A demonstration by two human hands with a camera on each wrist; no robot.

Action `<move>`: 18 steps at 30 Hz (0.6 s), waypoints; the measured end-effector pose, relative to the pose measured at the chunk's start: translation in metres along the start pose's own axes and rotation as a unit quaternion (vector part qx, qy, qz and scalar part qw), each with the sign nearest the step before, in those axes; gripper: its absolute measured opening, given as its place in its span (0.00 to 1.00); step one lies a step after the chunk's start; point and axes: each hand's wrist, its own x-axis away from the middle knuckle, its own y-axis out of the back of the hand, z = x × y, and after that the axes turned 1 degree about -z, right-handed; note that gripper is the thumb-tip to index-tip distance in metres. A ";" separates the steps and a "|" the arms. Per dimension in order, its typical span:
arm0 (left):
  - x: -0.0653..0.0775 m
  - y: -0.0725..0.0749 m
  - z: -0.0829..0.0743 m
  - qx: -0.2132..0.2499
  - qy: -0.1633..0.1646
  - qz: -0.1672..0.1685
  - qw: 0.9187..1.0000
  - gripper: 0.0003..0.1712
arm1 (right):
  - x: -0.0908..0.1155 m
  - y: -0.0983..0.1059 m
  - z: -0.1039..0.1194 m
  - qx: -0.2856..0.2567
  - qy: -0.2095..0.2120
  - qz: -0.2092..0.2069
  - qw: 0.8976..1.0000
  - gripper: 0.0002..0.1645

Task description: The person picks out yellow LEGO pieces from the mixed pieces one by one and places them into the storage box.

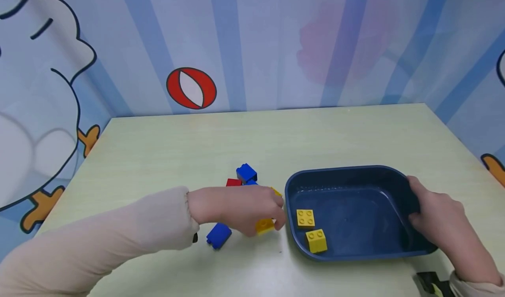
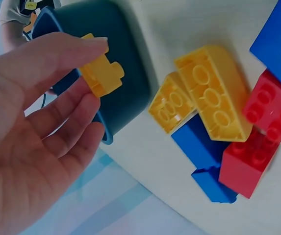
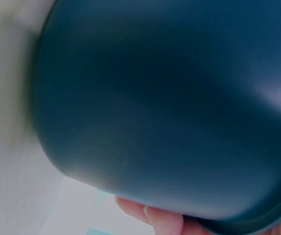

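My left hand (image 1: 244, 209) pinches a yellow toy building brick (image 2: 102, 76) between thumb and fingertips, just left of the dark blue tray (image 1: 355, 218). At the tray's right end, my right hand (image 1: 442, 220) grips the rim. Two yellow bricks, one at the back (image 1: 305, 218) and one in front (image 1: 316, 241), lie in the tray's left end. Below my left hand, the left wrist view shows a long yellow brick (image 2: 223, 93), a smaller yellow one (image 2: 172, 103) and red bricks (image 2: 248, 166) in a loose pile. The tray's outer wall (image 3: 155, 112) fills most of the right wrist view.
One blue brick (image 1: 218, 235) lies apart, near my left wrist. Another blue brick (image 1: 246, 173) and a red brick (image 1: 234, 182) show behind my left hand. The pale table (image 1: 177, 148) meets a striped, cartoon-printed wall (image 1: 260, 47) at its back edge.
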 end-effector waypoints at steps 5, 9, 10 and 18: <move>-0.002 0.008 -0.002 -0.006 0.020 0.010 1.000 0.24 | 0.000 0.000 -0.002 -0.001 0.003 0.003 1.000 0.43; -0.005 0.011 -0.004 -0.009 0.021 0.008 1.000 0.24 | 0.000 0.001 -0.002 -0.005 0.005 0.008 1.000 0.43; -0.006 0.012 -0.004 -0.010 0.020 0.008 1.000 0.24 | 0.000 0.001 -0.002 -0.005 0.007 0.008 1.000 0.43; -0.010 0.019 -0.007 -0.025 0.016 0.000 1.000 0.22 | 0.000 0.002 -0.002 -0.006 0.009 0.006 1.000 0.43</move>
